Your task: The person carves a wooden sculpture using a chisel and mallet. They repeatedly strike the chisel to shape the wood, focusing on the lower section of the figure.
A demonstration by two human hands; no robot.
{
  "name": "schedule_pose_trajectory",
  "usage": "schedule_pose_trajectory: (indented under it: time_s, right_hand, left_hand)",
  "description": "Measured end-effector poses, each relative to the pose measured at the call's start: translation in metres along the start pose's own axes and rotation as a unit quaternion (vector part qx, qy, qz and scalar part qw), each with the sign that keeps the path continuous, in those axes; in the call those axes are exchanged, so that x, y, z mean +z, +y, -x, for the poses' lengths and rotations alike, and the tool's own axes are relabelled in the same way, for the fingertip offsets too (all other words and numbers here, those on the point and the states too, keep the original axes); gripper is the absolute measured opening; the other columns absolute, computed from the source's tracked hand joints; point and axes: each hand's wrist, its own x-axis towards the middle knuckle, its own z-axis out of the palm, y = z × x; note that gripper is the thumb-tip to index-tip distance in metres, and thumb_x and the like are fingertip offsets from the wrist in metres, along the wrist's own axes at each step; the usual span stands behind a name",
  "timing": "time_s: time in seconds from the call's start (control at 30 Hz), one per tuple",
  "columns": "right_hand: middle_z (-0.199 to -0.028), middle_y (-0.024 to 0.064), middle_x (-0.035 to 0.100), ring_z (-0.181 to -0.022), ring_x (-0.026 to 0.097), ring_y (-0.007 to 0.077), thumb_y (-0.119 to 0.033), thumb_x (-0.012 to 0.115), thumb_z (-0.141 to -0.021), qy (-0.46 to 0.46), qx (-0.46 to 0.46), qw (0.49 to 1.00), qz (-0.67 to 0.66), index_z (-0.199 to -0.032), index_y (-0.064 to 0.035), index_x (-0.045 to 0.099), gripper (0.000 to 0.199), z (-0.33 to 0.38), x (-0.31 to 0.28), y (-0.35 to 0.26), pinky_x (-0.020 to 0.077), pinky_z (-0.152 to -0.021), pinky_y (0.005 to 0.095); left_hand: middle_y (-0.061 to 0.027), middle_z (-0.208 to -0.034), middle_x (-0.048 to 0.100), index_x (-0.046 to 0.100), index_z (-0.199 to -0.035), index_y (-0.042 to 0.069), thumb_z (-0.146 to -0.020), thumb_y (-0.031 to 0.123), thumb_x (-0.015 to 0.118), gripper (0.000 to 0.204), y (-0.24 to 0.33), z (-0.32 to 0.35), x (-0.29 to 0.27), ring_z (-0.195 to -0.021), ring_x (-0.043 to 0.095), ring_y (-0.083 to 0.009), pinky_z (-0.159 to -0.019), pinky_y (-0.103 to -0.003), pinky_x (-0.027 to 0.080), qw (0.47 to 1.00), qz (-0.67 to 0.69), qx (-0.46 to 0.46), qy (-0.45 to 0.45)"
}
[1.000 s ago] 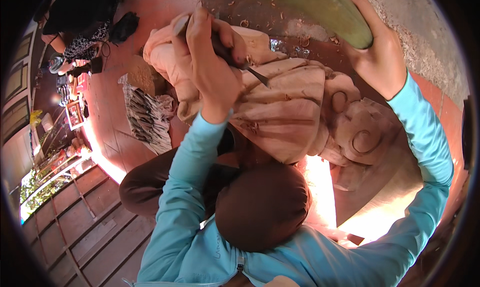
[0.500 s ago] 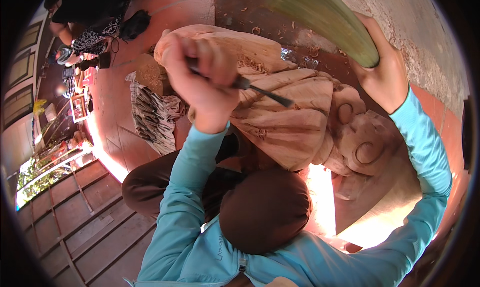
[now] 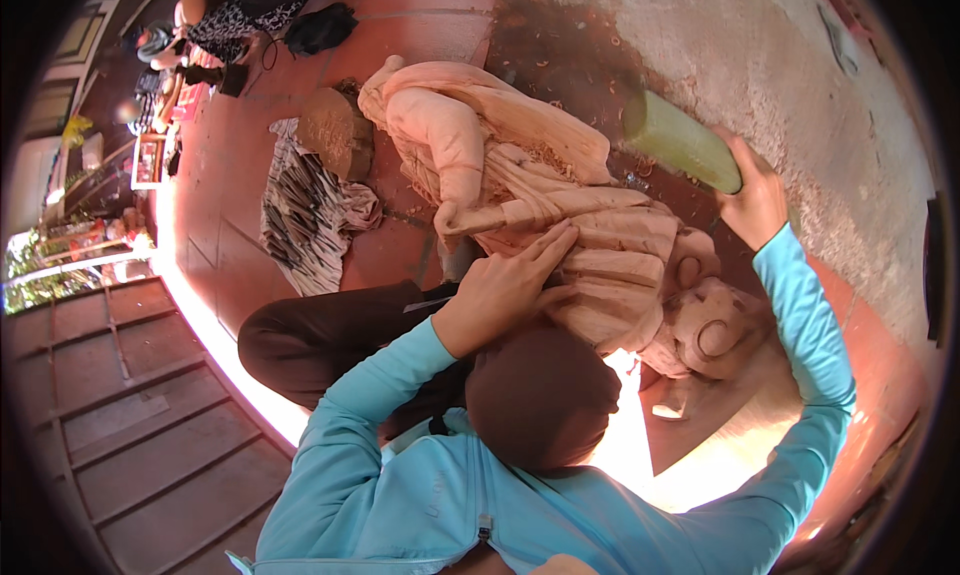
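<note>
At the far left, one panelled surface [image 3: 130, 405] fills the lower corner; above it, part of one other person shows, with one bare forearm [image 3: 193, 3] and one black-and-white patterned garment [image 3: 235, 25]. One brown-trousered knee [image 3: 290, 350] comes next, then one pale cloth [image 3: 284, 135] bearing a row of slender dark tools [image 3: 305, 220], too crowded to count. Near these are one black bag [image 3: 320, 30] and one round wood block [image 3: 335, 135]. One narrow tool blade [image 3: 430, 303] juts out beside the left hand [image 3: 508, 280], whose fingers are stretched out, tips against the carving; whether the palm clasps the tool cannot be told. A second brown-trousered knee [image 3: 545, 395] sits just below. One carved wooden statue [image 3: 610, 245] lies in the middle on its side, head end uncertain, with two spiral curls [image 3: 712, 337] at its right end and uncounted shavings along its folds. Farther right, one thick green club [image 3: 680, 143] is firmly gripped at its near end by the right hand [image 3: 753, 200], well apart from the left.
</note>
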Motion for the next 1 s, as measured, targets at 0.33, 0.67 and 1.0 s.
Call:
schedule_pose_trajectory:
  time_s: [0.33, 0.67, 1.0]
  right_hand:
    - [-0.091, 0.0107, 0.059, -0.088, 0.057, 0.0323, -0.002, 0.072, -0.056, -0.023, -0.060, 0.979, 0.194, -0.109, -0.0129, 0.057, 0.057, 0.007, -0.018, 0.012, 0.0454, -0.078, 0.0410]
    - [-0.091, 0.0018, 0.060, -0.091, 0.057, 0.0230, -0.013, 0.068, -0.064, 0.032, 0.054, 0.902, 0.428, -0.100, -0.0198, 0.061, 0.038, 0.085, -0.081, -0.057, 0.0373, -0.089, 0.0435]
    - [-0.094, 0.0064, 0.061, -0.091, 0.059, 0.0257, -0.010, 0.064, -0.066, 0.141, 0.227, 0.823, 0.501, -0.114, -0.0200, 0.054, 0.050, 0.140, -0.117, -0.056, 0.0377, -0.089, 0.0483]
  left_hand:
    - [-0.0182, -0.137, 0.041, 0.033, -0.133, 0.005, -0.081, 0.040, 0.063, 0.070, -0.040, 0.054, 0.019, -0.071, 0.065, -0.0348, -0.059, -0.043, 0.053, 0.993, -0.036, -0.108, 0.017]
    - [-0.0194, -0.094, 0.062, 0.033, -0.136, 0.004, -0.076, 0.030, 0.065, 0.073, -0.128, 0.028, 0.030, -0.068, 0.063, -0.0315, -0.056, -0.041, 0.050, 0.984, -0.011, 0.142, 0.107]
    - [-0.0162, -0.080, 0.066, 0.064, -0.086, 0.002, -0.080, 0.020, 0.061, 0.019, -0.061, 0.091, -0.077, -0.074, 0.065, -0.0349, -0.066, -0.045, 0.053, 0.982, -0.045, 0.128, 0.130]
